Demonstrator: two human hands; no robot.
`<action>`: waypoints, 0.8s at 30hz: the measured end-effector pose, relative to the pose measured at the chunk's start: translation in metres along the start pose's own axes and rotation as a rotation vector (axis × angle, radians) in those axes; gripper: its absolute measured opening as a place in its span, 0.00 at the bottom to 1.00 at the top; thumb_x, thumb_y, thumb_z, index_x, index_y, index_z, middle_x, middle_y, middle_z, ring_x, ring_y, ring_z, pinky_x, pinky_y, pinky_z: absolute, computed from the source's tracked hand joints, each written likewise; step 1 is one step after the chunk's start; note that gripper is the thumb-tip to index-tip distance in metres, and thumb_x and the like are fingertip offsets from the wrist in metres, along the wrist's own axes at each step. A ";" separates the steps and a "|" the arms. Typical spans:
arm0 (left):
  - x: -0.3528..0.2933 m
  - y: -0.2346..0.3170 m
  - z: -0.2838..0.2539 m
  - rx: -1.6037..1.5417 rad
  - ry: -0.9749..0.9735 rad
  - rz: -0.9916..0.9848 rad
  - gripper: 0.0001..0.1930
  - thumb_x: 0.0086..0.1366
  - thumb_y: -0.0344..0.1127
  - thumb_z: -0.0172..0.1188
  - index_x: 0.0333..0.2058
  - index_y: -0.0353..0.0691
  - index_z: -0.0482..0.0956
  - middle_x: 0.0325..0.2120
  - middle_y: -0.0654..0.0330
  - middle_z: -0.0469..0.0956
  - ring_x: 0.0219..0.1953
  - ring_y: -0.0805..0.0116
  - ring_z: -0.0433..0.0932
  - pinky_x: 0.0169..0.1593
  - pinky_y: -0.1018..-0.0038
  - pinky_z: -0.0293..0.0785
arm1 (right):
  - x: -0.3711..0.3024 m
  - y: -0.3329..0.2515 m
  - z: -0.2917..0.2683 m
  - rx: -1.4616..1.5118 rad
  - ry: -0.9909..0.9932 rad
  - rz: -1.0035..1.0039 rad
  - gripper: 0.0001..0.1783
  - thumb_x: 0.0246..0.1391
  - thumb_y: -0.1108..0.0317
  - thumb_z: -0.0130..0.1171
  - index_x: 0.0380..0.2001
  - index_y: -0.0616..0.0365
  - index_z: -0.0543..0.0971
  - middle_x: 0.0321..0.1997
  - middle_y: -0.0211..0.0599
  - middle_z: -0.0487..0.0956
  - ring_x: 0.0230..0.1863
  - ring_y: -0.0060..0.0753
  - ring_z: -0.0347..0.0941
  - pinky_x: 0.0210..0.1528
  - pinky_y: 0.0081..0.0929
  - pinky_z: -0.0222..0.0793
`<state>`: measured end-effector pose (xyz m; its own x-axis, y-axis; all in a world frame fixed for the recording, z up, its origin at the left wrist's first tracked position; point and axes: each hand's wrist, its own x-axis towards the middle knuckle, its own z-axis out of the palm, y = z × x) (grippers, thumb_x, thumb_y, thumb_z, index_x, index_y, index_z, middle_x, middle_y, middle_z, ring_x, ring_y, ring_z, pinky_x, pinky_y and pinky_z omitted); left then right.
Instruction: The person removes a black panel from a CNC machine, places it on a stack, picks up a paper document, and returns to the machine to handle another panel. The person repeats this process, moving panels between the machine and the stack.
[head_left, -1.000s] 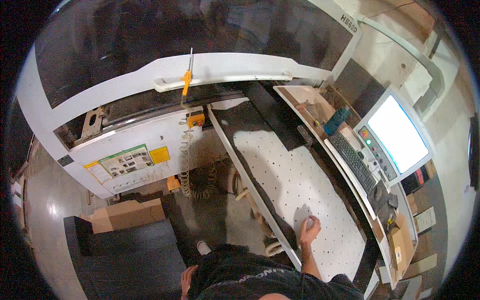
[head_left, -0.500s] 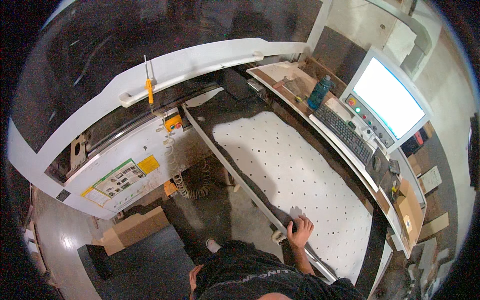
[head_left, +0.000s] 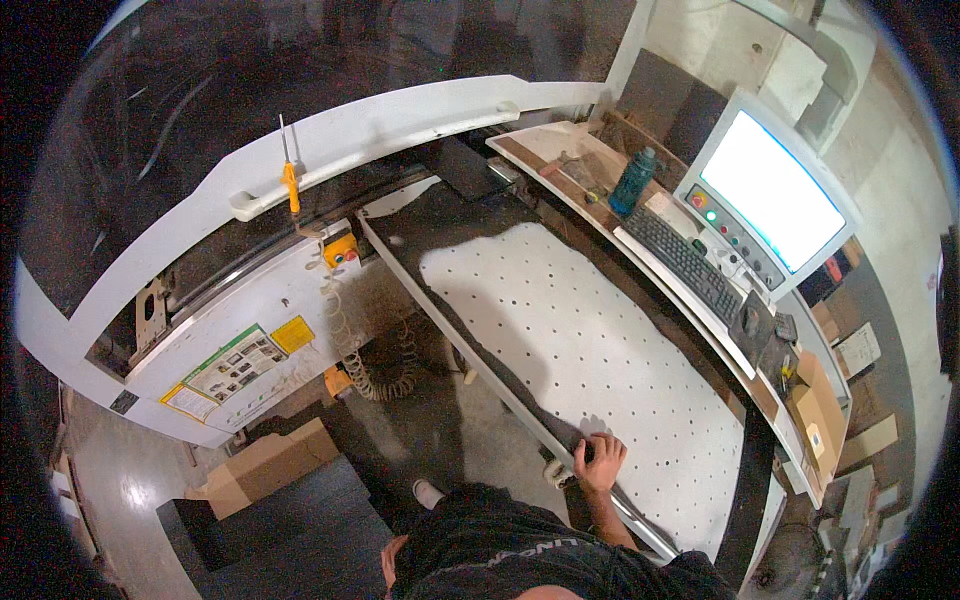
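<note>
My right hand point(head_left: 600, 460) is at the near edge of a white perforated tabletop point(head_left: 590, 340) with a dark, worn border. Its fingers are curled and closed round something small and dark, too hidden to make out. A metal rail point(head_left: 490, 380) runs along that edge, just below the hand. Only part of my left hand point(head_left: 392, 560) shows, low beside my dark shirt at the hip. Its fingers are mostly hidden, so what it holds, if anything, cannot be seen.
On the right, a sloping shelf carries a keyboard point(head_left: 685, 262), a teal bottle point(head_left: 632, 183) and a cardboard box point(head_left: 818, 415) under a lit monitor point(head_left: 770, 190). A yellow-handled tool point(head_left: 291, 186) stands at the white machine frame. A coiled cable point(head_left: 375, 380) hangs below; a dark mat point(head_left: 290, 535) lies lower left.
The view has shifted very slightly. Both hands keep their places, the right one still at the tabletop's edge.
</note>
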<state>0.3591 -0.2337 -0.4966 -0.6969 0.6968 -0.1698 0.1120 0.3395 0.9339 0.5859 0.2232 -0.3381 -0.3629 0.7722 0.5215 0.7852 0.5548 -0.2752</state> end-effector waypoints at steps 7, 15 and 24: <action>-0.003 0.003 -0.003 0.061 0.014 -0.034 0.34 0.73 0.63 0.50 0.65 0.41 0.71 0.69 0.46 0.63 0.69 0.45 0.64 0.71 0.43 0.58 | 0.002 0.002 0.003 0.018 -0.009 0.019 0.11 0.51 0.68 0.66 0.37 0.55 0.77 0.44 0.39 0.77 0.49 0.50 0.70 0.55 0.48 0.63; -0.006 0.001 -0.005 0.076 0.034 -0.039 0.34 0.73 0.63 0.51 0.64 0.41 0.71 0.68 0.46 0.64 0.68 0.45 0.65 0.70 0.44 0.59 | 0.001 0.002 0.006 -0.011 -0.030 0.041 0.11 0.51 0.68 0.66 0.37 0.55 0.76 0.45 0.41 0.77 0.51 0.51 0.69 0.56 0.48 0.63; 0.001 0.004 -0.006 0.094 0.030 -0.039 0.34 0.72 0.62 0.52 0.63 0.40 0.71 0.66 0.46 0.65 0.67 0.44 0.66 0.69 0.44 0.60 | -0.001 0.006 0.009 -0.023 -0.027 0.041 0.11 0.52 0.67 0.65 0.37 0.55 0.76 0.44 0.42 0.77 0.50 0.51 0.70 0.55 0.48 0.63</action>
<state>0.3548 -0.2357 -0.4913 -0.7224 0.6636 -0.1945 0.1493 0.4244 0.8931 0.5867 0.2287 -0.3476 -0.3434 0.8025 0.4880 0.8109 0.5155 -0.2771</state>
